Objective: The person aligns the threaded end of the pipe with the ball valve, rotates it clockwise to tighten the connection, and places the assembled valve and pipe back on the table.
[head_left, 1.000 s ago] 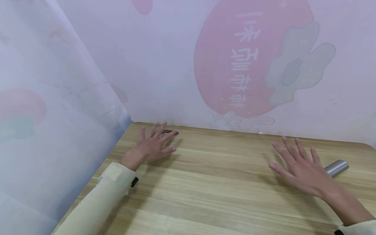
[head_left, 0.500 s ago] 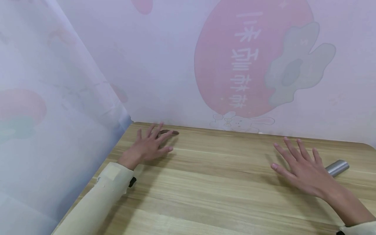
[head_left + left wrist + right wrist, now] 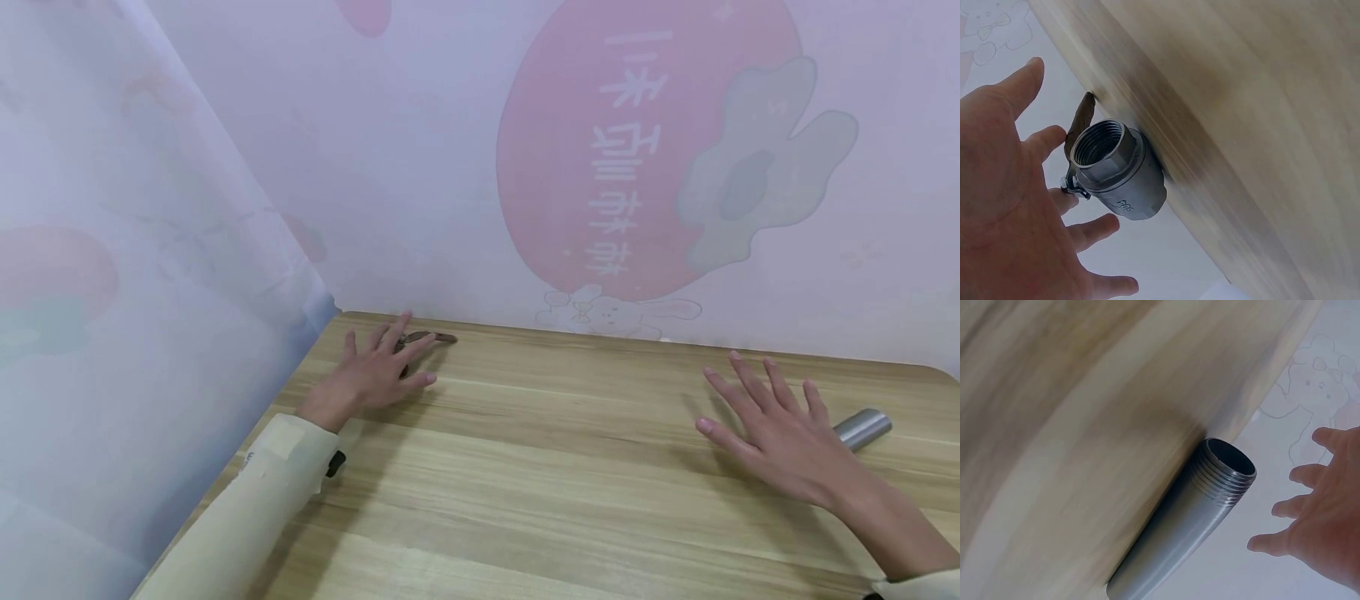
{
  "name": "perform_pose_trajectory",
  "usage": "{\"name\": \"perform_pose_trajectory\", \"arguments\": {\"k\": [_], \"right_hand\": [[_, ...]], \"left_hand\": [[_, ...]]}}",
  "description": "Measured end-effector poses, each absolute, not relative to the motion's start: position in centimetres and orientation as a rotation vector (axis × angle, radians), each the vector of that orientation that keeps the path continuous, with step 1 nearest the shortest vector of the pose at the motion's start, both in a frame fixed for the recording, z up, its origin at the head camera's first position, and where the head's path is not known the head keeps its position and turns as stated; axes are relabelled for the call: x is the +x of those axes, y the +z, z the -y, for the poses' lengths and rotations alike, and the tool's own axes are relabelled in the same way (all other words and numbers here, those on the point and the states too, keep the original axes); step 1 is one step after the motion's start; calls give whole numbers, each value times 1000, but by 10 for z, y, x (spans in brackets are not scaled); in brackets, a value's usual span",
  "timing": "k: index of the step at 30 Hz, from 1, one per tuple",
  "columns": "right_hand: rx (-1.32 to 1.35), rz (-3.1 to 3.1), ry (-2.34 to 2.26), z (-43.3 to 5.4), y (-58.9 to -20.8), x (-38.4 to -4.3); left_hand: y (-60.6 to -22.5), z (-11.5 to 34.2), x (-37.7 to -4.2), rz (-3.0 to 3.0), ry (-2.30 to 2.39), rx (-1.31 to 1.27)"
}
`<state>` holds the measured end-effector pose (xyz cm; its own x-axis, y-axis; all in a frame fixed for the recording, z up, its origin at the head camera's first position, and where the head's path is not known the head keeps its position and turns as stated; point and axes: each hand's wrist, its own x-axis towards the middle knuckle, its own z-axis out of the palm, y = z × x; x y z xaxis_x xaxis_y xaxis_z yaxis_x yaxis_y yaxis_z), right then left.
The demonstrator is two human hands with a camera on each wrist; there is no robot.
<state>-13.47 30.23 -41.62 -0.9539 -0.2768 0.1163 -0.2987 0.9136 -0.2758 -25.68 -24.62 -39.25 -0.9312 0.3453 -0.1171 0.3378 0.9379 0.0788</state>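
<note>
At the far left of the table, a metal ball valve (image 3: 1124, 181) with a threaded mouth and a brown lever handle (image 3: 1080, 122) lies on the wood. My left hand (image 3: 366, 379) is spread over it, fingers apart, hiding most of the valve in the head view; only the handle and a dark bit show past the fingers. On the right side lies a grey steel pipe (image 3: 1175, 534) with threads at one end. My right hand (image 3: 787, 446), fingers spread, is above the pipe and covers part of it in the head view. Neither hand grips anything.
The wood-grain table (image 3: 540, 467) has rounded back corners. A pale printed sheet (image 3: 420, 167) with a pink shape, writing and rabbit drawings rises behind it. Another printed sheet (image 3: 135, 333) runs along the left side.
My left hand has drifted slightly left and back, uncovering more of the valve and its handle. My right hand has shifted a little to the right. The pipe stays in place.
</note>
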Motion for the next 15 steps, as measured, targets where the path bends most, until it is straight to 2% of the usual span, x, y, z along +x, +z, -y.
{"name": "perform_pose_trajectory", "arguments": {"k": [15], "right_hand": [[434, 3001, 468, -310, -420, -133]], "left_hand": [[-395, 256, -261, -2950, 48, 569]]}}
